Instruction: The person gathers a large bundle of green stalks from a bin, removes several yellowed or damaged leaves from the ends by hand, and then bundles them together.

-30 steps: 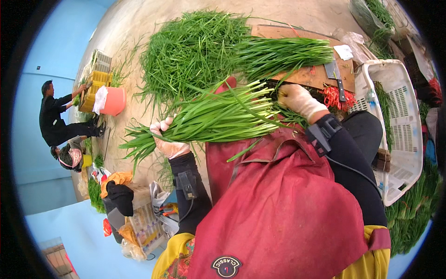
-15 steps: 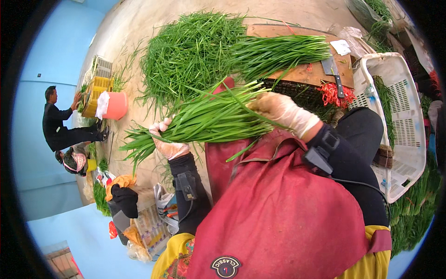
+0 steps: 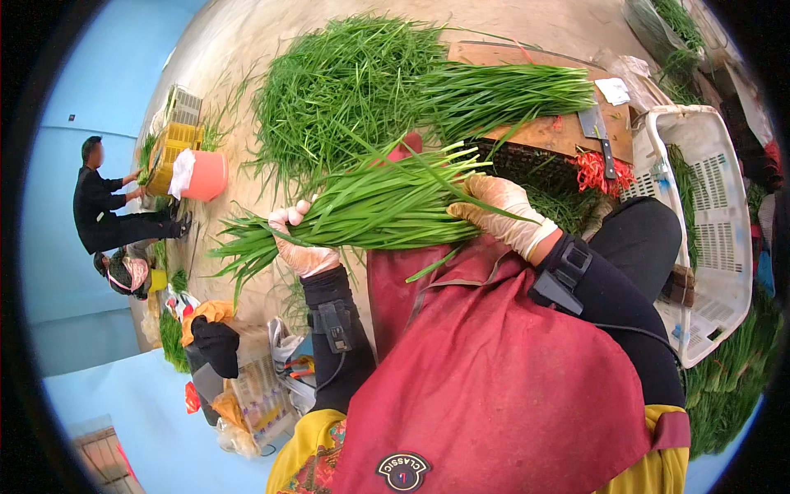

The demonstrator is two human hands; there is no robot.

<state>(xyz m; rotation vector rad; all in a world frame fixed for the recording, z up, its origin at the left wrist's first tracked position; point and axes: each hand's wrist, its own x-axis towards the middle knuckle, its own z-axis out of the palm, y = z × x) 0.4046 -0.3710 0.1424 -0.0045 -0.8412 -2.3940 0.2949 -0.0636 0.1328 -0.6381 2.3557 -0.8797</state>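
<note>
A bunch of garlic chives (image 3: pixel 370 206) lies sideways above my lap, pale cut ends to the right and loose leaf tips to the left. My left hand (image 3: pixel 300 240), in a thin whitish glove, is closed round its leafy part. At the pale end my right hand (image 3: pixel 506 216), gloved too, is closed with its fingers against the stems; a long single leaf runs across it. Some fingertips of both hands are hidden by the chives. Beyond the bunch, a large heap of loose chives (image 3: pixel 341 99) covers the floor.
Trimmed chives (image 3: pixel 510 99) lie on a wooden board (image 3: pixel 568 142) with a knife (image 3: pixel 605 144) and red ties (image 3: pixel 603 174). A white plastic basket (image 3: pixel 716 214) stands right. Far left, a person (image 3: pixel 103 202) works at yellow crates (image 3: pixel 175 152) beside a pink bucket (image 3: pixel 206 175).
My right hand has shifted slightly left and down along the pale end, its fingers lower against the stems. My left hand keeps its hold. The distant person's hands have lowered toward the crates.
</note>
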